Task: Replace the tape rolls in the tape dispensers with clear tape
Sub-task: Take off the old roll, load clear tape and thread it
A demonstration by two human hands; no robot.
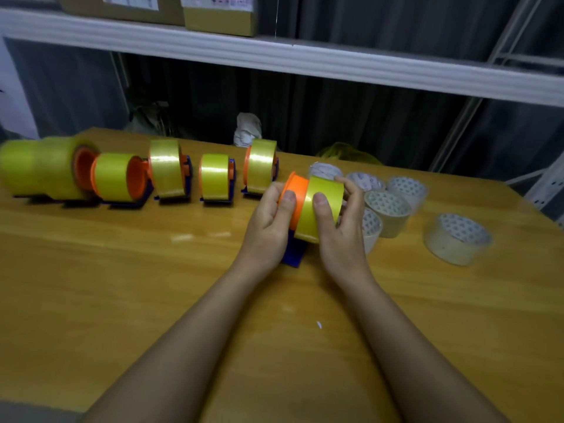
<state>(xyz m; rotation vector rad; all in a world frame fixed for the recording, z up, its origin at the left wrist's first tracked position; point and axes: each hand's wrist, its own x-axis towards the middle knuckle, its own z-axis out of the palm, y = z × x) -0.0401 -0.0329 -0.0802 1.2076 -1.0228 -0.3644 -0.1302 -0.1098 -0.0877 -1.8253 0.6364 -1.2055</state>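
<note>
Head view: the left hand (pixel 268 218) curls round the orange hub (pixel 295 193) of the blue tape dispenser (pixel 294 248), thumb on top. The right hand (pixel 338 221) grips the yellow tape roll (pixel 317 209), thumb across its face and fingers behind. The roll's axis runs sideways, from one palm toward the other, so it likely slides off rightward, away from the left fingers. The clear tape rolls (pixel 389 212) stand just beyond the right fingers, nearer that hand; five loaded dispensers (pixel 213 178) line up past the left fingers.
</note>
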